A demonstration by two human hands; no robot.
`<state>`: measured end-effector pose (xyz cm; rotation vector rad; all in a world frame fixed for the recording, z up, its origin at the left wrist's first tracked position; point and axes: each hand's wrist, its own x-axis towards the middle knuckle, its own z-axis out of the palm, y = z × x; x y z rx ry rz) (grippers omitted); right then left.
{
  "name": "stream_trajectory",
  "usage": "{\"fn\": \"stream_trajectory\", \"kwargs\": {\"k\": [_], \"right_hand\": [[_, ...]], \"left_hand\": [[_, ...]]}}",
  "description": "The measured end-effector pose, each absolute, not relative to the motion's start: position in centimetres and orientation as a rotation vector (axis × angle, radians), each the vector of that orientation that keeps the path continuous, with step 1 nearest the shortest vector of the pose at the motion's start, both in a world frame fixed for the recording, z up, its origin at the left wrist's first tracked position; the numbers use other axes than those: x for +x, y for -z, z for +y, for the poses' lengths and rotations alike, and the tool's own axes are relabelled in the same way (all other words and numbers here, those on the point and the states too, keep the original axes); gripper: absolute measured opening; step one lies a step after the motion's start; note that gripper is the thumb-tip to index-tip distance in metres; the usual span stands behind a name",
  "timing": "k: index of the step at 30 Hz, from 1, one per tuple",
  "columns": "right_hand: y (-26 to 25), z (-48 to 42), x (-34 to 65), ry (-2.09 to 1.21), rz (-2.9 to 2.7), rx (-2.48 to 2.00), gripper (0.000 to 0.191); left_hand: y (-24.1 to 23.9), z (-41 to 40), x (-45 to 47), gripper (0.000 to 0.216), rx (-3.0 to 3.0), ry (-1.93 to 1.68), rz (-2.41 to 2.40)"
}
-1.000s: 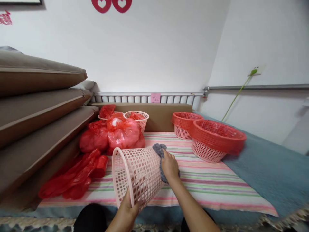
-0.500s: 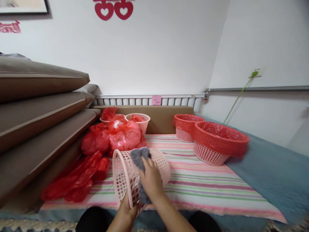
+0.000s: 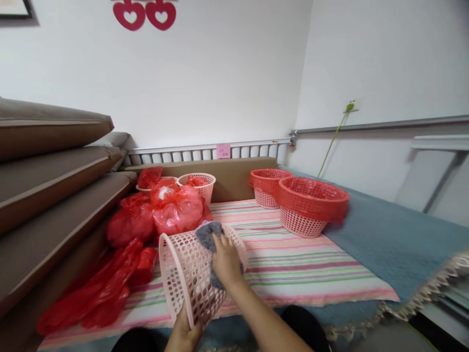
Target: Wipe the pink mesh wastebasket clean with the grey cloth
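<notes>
White walls (image 3: 227, 83) seen; red heart cutouts (image 3: 160, 7) stuck up top L. White radiator (image 3: 186, 156) mounted along bk wall, w/ pink note (image 3: 223, 151) attached. Grey pipe (image 3: 377, 125) run along R wall, green cord (image 3: 331, 143) plugged in at outlet (image 3: 354, 103). Brown cushions (image 3: 47, 171) stacked L. Striped cloth (image 3: 293, 266) laid over fringed blue cover (image 3: 395, 220).

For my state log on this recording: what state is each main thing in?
Pink perforated basket: tipped on its side, mouth leftward
Left hand: gripping its rim
Gray cloth: bunched against the basket's side
Right hand: pressing the cloth
Front lined basket: upright, red liner over rim
Rear lined basket: upright, likewise lined
Large red bag: bulging
Loose red plastic: crumpled
Brown cushions: stacked
Striped cloth: spread out
Green plug: in wall socket
</notes>
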<state>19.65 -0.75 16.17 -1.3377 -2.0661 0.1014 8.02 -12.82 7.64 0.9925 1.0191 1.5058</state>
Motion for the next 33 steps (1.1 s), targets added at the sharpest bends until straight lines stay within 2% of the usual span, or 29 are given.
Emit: {"fn": "stream_trajectory", "kwargs": {"k": [4,7,9,13,17,23,30,33], "right_hand": [[-14.9,4.3,23.8,-0.043,-1.951,-1.673,0.052],[-14.4,5.4,25.4,-0.034,-1.932,-1.734,0.052],[-14.1,5.2,25.5,-0.025,-1.940,-1.733,0.052],[-13.7,4.4,25.3,0.027,-1.972,-1.703,0.052],[-13.2,3.9,25.9,0.030,-1.970,-1.662,0.053],[-14.3,3.0,25.0,-0.059,-1.982,-1.562,0.045],[-18.9,-2.7,18.5,-0.296,-2.023,-1.176,0.037],[-20.1,-6.2,16.2,-0.383,-2.086,-0.917,0.045]], "left_hand": [[-4.6,-12.3,8.5,0.066,0.951,-1.602,0.898],[-4.0,-12.1,8.5,0.067,1.018,-1.605,0.914],[-5.4,-12.1,8.3,0.075,1.019,-1.582,0.969],[-11.5,-11.9,8.0,0.092,0.924,-1.633,1.043],[-15.4,-11.7,8.1,0.080,0.870,-1.643,0.954],[-12.8,-12.3,8.1,0.075,0.888,-1.657,1.036],[-11.1,-11.6,7.5,0.069,0.939,-1.644,1.028],[-9.3,-11.4,6.6,0.066,0.920,-1.775,1.221]]}}
